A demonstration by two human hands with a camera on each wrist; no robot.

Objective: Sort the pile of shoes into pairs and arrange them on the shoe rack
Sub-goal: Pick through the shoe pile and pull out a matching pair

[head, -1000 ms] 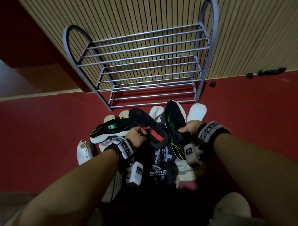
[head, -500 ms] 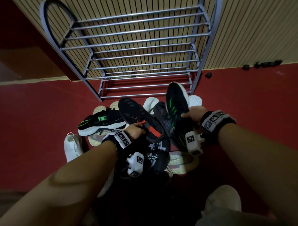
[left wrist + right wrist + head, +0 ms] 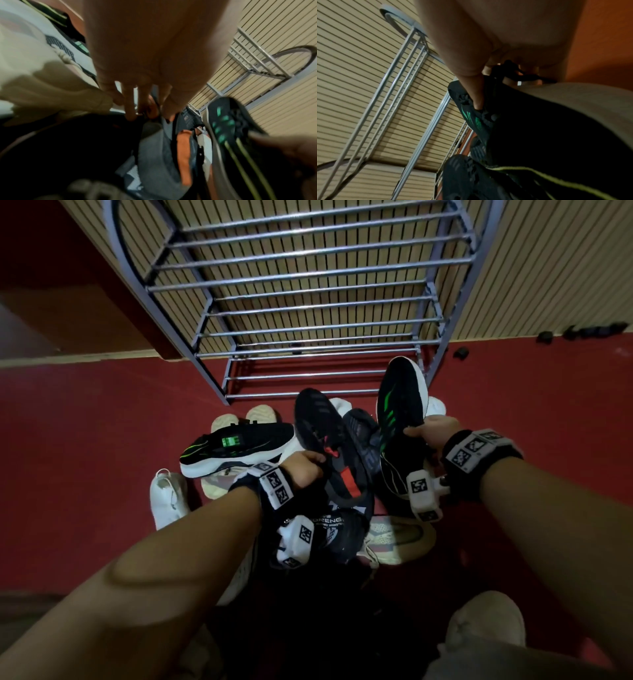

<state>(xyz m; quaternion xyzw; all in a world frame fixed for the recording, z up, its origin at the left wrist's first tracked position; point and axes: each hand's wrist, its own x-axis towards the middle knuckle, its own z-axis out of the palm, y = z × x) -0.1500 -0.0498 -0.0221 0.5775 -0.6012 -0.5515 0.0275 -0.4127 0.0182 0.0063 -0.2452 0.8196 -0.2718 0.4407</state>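
A grey metal shoe rack (image 3: 308, 285) stands against the slatted wall, its bar shelves bare. Just in front of it a pile of shoes lies on the red floor. My left hand (image 3: 306, 470) grips a dark grey shoe with red accents (image 3: 329, 446) at its collar, toe raised toward the rack. My right hand (image 3: 433, 429) holds a black sneaker with green stripes (image 3: 399, 409) by its opening, lifted and tilted toe-up. Its likely mate, a black-and-green sneaker (image 3: 236, 448), lies on its side at the pile's left. In the right wrist view my fingers (image 3: 477, 94) curl over the sneaker's laces.
White shoes (image 3: 168, 498) and cream shoes (image 3: 397, 539) lie in the pile, with another black shoe with white lettering (image 3: 329, 525) under my left wrist. Small dark objects (image 3: 596, 330) sit along the wall's base at right. A knee (image 3: 486, 621) shows at the bottom right.
Both hands have lifted their shoes higher and toward the rack. The view has closed in on the rack and tipped down.
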